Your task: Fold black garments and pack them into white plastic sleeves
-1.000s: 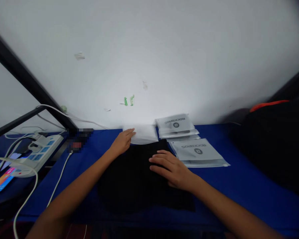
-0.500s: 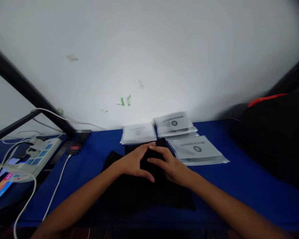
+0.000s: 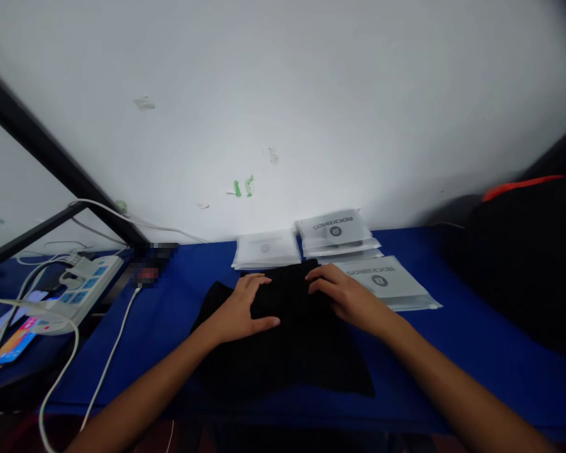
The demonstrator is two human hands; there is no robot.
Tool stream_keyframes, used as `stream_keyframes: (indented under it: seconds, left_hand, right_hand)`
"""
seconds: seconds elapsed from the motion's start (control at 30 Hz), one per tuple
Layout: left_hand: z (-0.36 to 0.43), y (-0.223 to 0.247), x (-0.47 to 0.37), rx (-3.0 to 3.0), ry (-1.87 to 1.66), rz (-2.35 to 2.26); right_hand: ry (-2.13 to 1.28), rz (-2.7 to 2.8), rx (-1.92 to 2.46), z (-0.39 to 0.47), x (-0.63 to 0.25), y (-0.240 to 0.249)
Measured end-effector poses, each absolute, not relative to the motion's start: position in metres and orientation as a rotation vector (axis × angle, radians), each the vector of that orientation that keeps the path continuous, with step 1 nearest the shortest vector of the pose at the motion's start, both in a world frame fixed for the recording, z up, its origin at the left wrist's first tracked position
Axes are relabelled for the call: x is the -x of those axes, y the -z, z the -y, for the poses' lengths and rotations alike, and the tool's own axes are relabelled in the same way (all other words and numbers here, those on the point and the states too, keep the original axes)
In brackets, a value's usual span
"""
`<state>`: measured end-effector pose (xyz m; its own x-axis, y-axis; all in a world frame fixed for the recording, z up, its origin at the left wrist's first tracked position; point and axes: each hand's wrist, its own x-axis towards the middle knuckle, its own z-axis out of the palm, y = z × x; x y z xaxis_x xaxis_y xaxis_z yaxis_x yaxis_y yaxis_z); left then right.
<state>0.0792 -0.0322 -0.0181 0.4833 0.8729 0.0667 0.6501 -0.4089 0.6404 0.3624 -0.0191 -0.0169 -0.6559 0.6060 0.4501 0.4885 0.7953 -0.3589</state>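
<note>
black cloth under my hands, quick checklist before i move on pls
1. Left hand at the black cloth: ok, thumb and fingers spread apart.
2. Right hand at the cloth: ok, by its far right corner; grip cannot tell.
3. Cloth on the blue table: ok.
4. Cloth smooth: cannot tell, too dark.
5. White cable off the cloth: ok, apart to its left.
6. Right hand clear of the front printed bag: cannot tell, they overlap in view.

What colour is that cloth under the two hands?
The cloth is plain black, as far as shows; the head view shows it best.
</note>
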Motion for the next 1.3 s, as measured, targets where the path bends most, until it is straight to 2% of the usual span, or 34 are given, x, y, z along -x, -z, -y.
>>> stream_keyframes:
  seconds: [0.1,0.4,0.63,0.83,0.97,1.13,1.2,1.3]
  left_hand:
    - [0.034,0.025,-0.083,-2.241,-0.442,-1.358]
    - [0.044,0.006,-0.043,-1.975,-0.767,-1.413]
    - [0.062,0.01,0.003,-1.949,-0.676,-1.466]
    - [0.057,0.014,0.017,-1.931,-0.587,-1.533]
    - [0.041,0.022,0.021,-1.876,-0.618,-1.782]
    - [0.024,0.022,0.015,-2.111,-0.359,-2.078]
    - [0.024,0.018,0.008,-2.351,-0.384,-1.973]
    - [0.028,0.009,-0.005,-2.603,-0.38,-1.518]
  right_hand:
    - [-0.284,2.438,0.824,0.018,-0.364,0.02]
    - [-0.336,2.374,0.868,0.011,-0.384,0.016]
    - [-0.503,2.553,1.025,0.005,-0.389,0.02]
    - [-0.478,2.592,1.039,0.001,-0.395,0.025]
    - [-0.462,2.59,1.053,-0.001,-0.396,0.026]
    - [-0.503,2.579,1.089,0.0,-0.395,0.026]
    - [-0.515,2.561,1.109,0.001,-0.396,0.026]
    - [-0.518,2.557,1.114,0.002,-0.396,0.025]
